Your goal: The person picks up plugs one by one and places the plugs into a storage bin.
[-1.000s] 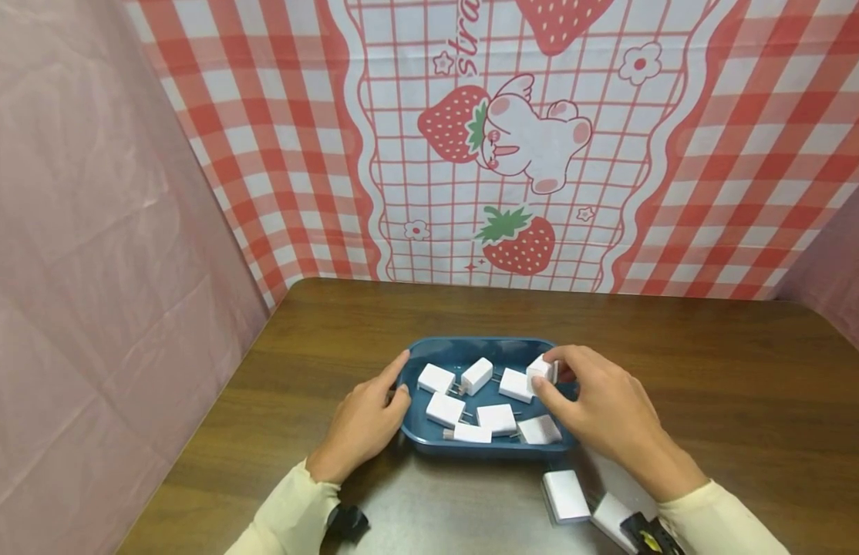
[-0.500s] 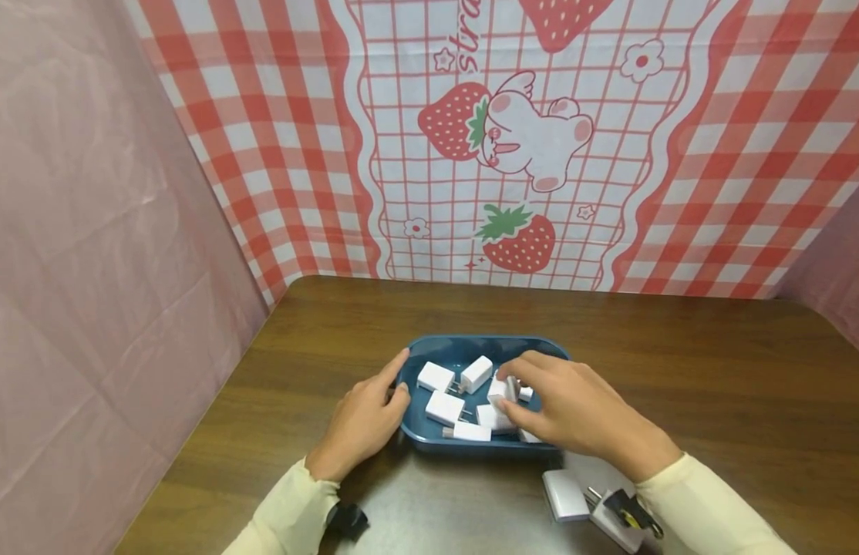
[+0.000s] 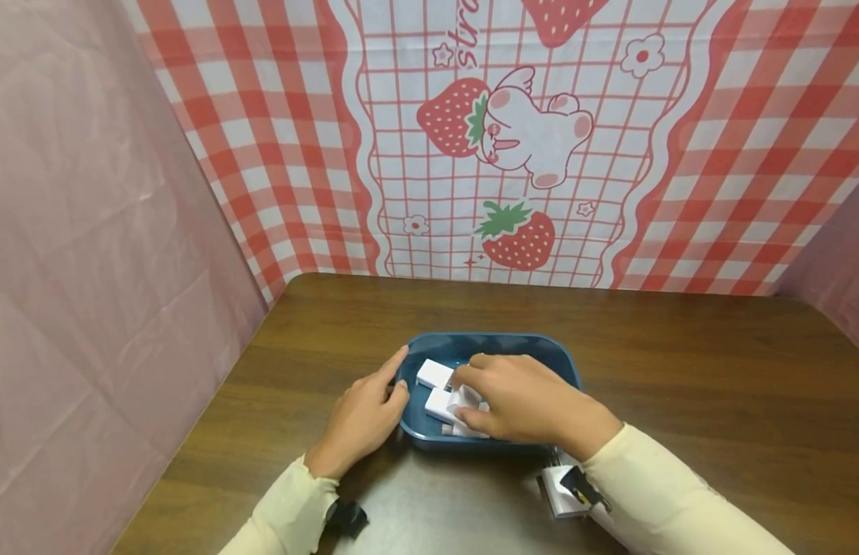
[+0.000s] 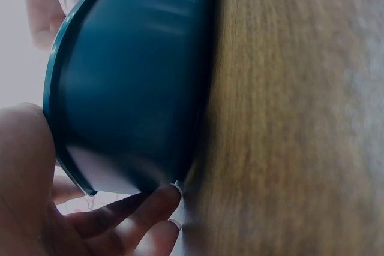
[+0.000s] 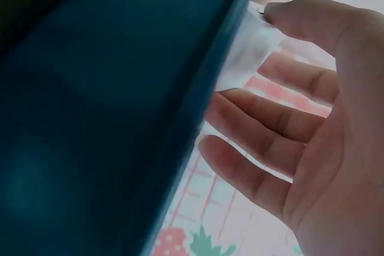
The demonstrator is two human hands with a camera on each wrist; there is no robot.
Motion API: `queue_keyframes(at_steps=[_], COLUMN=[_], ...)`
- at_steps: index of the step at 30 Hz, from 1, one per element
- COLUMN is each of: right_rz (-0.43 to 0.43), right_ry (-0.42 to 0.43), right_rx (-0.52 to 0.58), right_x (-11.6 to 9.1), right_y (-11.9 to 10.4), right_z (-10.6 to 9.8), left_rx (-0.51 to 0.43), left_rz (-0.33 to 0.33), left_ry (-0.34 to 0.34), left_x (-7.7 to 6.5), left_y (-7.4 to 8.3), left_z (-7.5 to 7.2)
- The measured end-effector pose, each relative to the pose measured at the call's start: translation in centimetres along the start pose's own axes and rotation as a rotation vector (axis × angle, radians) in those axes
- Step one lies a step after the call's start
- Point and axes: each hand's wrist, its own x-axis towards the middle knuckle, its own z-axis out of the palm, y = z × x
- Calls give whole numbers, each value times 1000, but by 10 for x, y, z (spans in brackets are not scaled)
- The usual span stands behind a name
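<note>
A blue plastic tray (image 3: 561,354) holds several white plug-in chargers (image 3: 435,374). My right hand (image 3: 533,397) reaches over it in the head view and pinches one white charger (image 3: 463,399) between thumb and fingers, above the chargers at the left. In the right wrist view, this charger (image 5: 249,49) shows past the rim; its prongs are hidden. My left hand (image 3: 367,416) holds the tray's left end, thumb at the rim and fingers along the outer wall. The left wrist view shows those fingers (image 4: 150,211) low against the tray's end wall. My right hand covers other chargers in the tray.
Another white charger (image 3: 564,493) lies on the brown wooden table (image 3: 332,324) in front of the tray, partly behind the right wrist's black strap (image 3: 582,487). A red checked cloth (image 3: 298,154) with strawberries hangs behind the table. Pink cloth (image 3: 110,231) hangs at the left.
My right hand has moved leftward across the tray with the pinched charger, from its right end to above the left-hand chargers. My left hand has stayed at the tray's left end.
</note>
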Motion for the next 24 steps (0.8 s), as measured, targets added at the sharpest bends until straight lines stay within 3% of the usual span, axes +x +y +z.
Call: queue_keyframes(at_steps=[12, 24], right_rz=[-78, -34], right_ry=[6, -8], right_rx=[5, 4], right_x=[13, 0], right_y=[-14, -10], right_z=[11, 8], left_rx=[0, -12], left_rz=[9, -10], left_ry=[-7, -42], left_x=[1, -1], left_y=[2, 1], left_z=[-1, -2])
